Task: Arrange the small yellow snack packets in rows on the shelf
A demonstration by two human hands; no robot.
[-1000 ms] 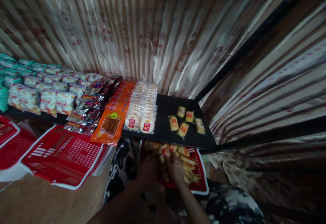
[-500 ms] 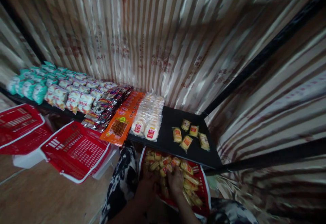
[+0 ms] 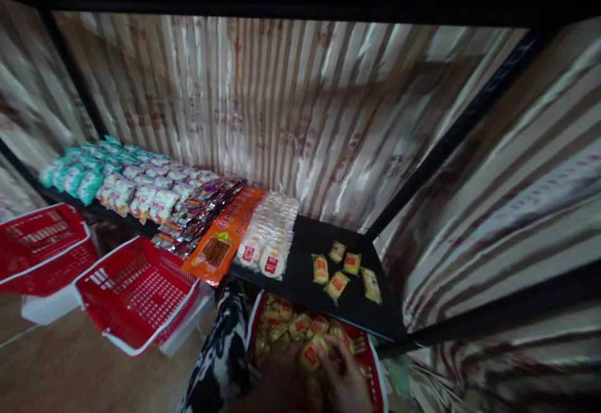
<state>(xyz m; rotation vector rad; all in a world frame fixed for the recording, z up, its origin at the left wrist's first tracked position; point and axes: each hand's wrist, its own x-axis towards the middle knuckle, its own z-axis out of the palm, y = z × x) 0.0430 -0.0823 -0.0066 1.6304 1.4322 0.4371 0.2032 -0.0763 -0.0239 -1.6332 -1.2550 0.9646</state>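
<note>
A red basket [image 3: 377, 380] with a white rim stands between my knees, full of small yellow wrapped snack cakes [image 3: 277, 328]. Over this pile, my right hand [image 3: 345, 369] pinches one wrapped snack cake [image 3: 312, 353] with a red label between thumb and fingers. Beside it, low in the basket, is my left hand [image 3: 284, 369]; it is dark and blurred, and its fingers cannot be made out. On the black shelf [image 3: 300, 285] just beyond, several of the same snack cakes [image 3: 337, 285] lie loosely spaced.
Left along the shelf are clear-wrapped white rice crackers [image 3: 272, 260], an orange snack packet [image 3: 216, 250], silvery packets [image 3: 188, 219], white chip bags [image 3: 153, 203] and teal bags [image 3: 89, 184]. Two red baskets [image 3: 141, 294] stand at the left. A black post [image 3: 436, 131] slants at the right.
My right hand has come up from the pile with a snack cake pinched in it. The view has tilted upward, so the upper shelf's dark underside now shows.
</note>
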